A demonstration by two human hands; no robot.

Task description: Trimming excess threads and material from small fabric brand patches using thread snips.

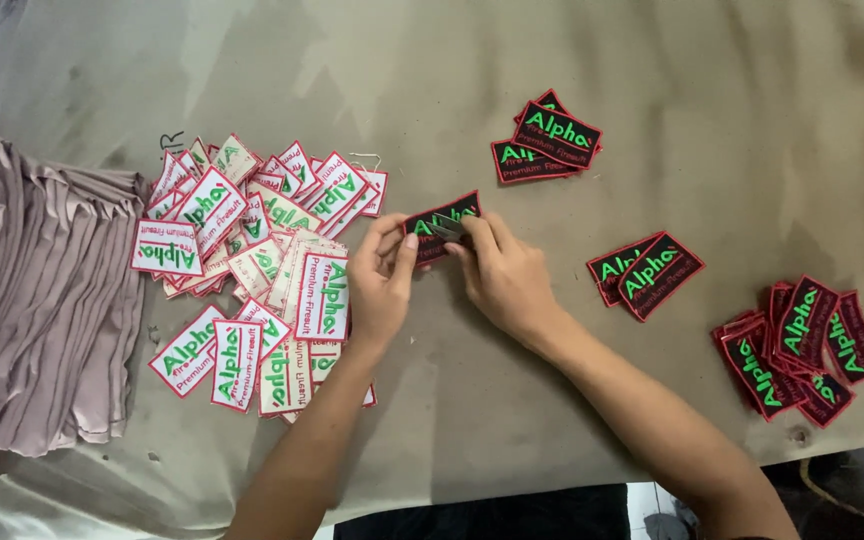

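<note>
Both hands, left hand (380, 285) and right hand (500, 275), pinching one black patch (441, 223) (red-edged) over bare table (712, 110) between piles.

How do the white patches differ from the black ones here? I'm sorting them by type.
The white patches have white grounds and lie in one big loose heap left of the left hand. The black patches have black grounds and sit in several small stacks to the right; one is held by the left hand and the right hand. Both are rectangular, red-edged, with green lettering.
</note>
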